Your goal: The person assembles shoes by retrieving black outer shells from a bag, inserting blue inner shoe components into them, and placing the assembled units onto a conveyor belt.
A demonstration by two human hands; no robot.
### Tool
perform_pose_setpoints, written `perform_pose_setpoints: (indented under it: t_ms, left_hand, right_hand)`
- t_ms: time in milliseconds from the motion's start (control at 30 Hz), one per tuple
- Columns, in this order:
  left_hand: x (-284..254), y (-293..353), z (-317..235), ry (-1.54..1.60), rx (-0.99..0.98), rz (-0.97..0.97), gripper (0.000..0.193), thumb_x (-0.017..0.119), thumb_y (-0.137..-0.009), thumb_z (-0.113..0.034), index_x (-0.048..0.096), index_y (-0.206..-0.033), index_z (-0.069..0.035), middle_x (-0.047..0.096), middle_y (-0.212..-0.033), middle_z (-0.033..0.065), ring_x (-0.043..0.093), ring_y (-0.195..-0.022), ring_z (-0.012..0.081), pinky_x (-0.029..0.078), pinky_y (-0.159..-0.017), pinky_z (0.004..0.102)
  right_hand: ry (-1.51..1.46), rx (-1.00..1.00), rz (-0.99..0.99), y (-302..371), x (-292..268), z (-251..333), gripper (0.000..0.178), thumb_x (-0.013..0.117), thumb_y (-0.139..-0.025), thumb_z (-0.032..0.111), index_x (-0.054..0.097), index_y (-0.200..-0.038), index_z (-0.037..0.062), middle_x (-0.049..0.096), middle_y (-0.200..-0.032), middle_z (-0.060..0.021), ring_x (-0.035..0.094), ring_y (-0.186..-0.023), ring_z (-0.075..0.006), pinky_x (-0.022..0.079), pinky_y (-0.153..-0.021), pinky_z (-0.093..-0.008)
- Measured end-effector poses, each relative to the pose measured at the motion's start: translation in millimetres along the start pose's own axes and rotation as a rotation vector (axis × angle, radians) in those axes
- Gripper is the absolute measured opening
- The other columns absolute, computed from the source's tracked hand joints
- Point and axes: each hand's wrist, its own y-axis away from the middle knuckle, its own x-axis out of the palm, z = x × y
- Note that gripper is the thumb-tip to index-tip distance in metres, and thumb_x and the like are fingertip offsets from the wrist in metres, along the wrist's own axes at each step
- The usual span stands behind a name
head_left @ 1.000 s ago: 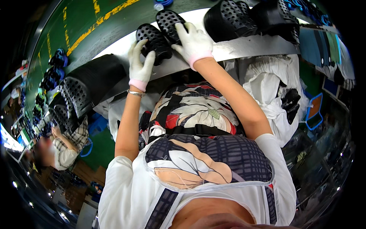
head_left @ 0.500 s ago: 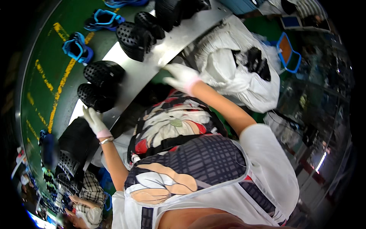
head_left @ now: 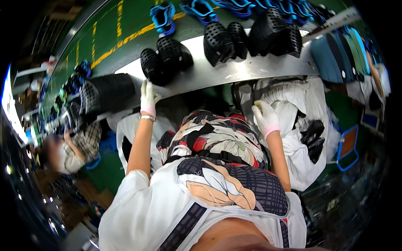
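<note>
My left hand [head_left: 148, 98], in a white glove with a pink cuff, is at the near edge of the metal bench. Its fingers are stretched and the thumb stands apart. The fingertips are right beside a black, hole-dotted shoe [head_left: 152, 69]; I cannot tell if they touch it. Another black dotted shoe [head_left: 171, 52] leans against that one. My right hand [head_left: 266, 119], gloved alike, hangs over the opening of a white cloth sack [head_left: 289, 100] with its fingers loosely bent and apart. Nothing shows in either hand. Several black pieces [head_left: 313, 138] lie in the sack.
More black shoes [head_left: 217, 44] stand along the shiny metal bench [head_left: 201, 75]. Behind them, blue-and-black shoes [head_left: 162, 19] sit on a green surface with yellow lines. A large black roll-shaped piece [head_left: 109, 92] is at left, near a seated person [head_left: 75, 148]. A blue-framed stool [head_left: 348, 146] stands right.
The view has swung, so the bench now runs more level across it. My right hand has drawn back from the bench edge to the sack. My left hand stays beside the same shoes.
</note>
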Motion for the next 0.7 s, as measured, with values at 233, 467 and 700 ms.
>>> perform_pose_setpoints:
  t_ms: [233, 467, 700]
  left_hand:
    - [-19.4, -30.9, -8.9, 0.04, -0.044, -0.012, 0.065, 0.047, -0.091, -0.047, 0.03, -0.143, -0.012, 0.036, -0.138, 0.0132, 0.053, -0.109, 0.0302, 0.048, -0.087, 0.0381]
    - [-11.0, -111.9, -20.3, -0.021, -0.147, 0.05, 0.066, 0.033, -0.094, -0.051, 0.04, -0.135, 0.0, 0.05, -0.127, 0.0151, 0.051, -0.113, 0.0245, 0.039, -0.095, 0.0311]
    - [-10.3, -172.4, 43.1, 0.1, -0.121, 0.293, 0.063, 0.025, -0.095, -0.044, 0.049, -0.124, 0.007, 0.052, -0.125, 0.0239, 0.048, -0.118, 0.0325, 0.032, -0.102, 0.0338]
  right_hand:
    - [0.061, -0.512, 0.105, -45.5, 23.0, 104.8, 0.019, 0.059, -0.084, 0.026, 0.062, -0.094, 0.0095, 0.062, -0.083, -0.01, 0.06, -0.08, -0.029, 0.048, -0.07, -0.0383]
    - [0.122, -0.833, 0.056, -112.6, 88.9, 214.8, 0.023, 0.067, -0.076, 0.027, 0.062, -0.092, 0.0109, 0.062, -0.09, -0.0051, 0.058, -0.086, -0.0272, 0.045, -0.077, -0.0394]
    - [0.333, -0.84, 0.145, -147.8, 130.6, 257.4, 0.039, 0.076, -0.061, 0.028, 0.06, -0.092, 0.0112, 0.059, -0.093, -0.0038, 0.055, -0.091, -0.0243, 0.04, -0.085, -0.0388]
